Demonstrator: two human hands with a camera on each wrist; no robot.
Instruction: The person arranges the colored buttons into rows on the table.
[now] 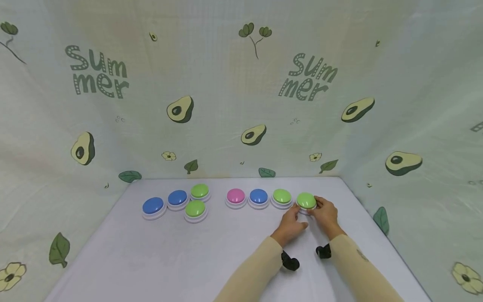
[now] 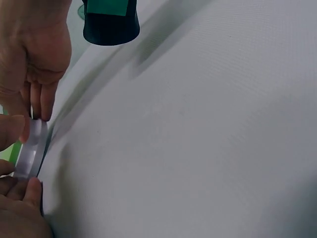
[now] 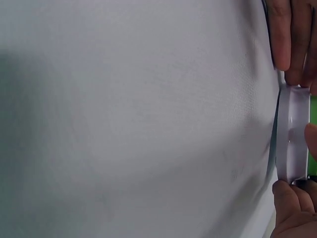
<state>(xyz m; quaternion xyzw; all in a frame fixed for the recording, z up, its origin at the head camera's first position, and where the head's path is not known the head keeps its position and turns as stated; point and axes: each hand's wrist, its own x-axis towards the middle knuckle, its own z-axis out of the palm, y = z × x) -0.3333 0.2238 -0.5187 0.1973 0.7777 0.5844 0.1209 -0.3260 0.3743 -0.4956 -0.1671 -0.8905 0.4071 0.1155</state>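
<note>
At the right end of a row, a green push button (image 1: 306,200) with a round white base is between both hands. My left hand (image 1: 289,226) grips the base from its left side, thumb toward the front. From the right, my right hand (image 1: 327,216) holds the other side, its fingers around the edge. Both wrist views show the white base (image 2: 31,151) edge-on with fingertips at its two ends, and only a sliver of the green top (image 3: 313,139). Just left of the held button stands another green push button (image 1: 281,196).
A blue button (image 1: 258,196) and a pink button (image 1: 235,196) continue the row leftward. Farther left are two blue buttons, one here (image 1: 152,205), and two green ones, one here (image 1: 195,209). A patterned cloth (image 1: 215,63) rises behind the white table (image 1: 151,260).
</note>
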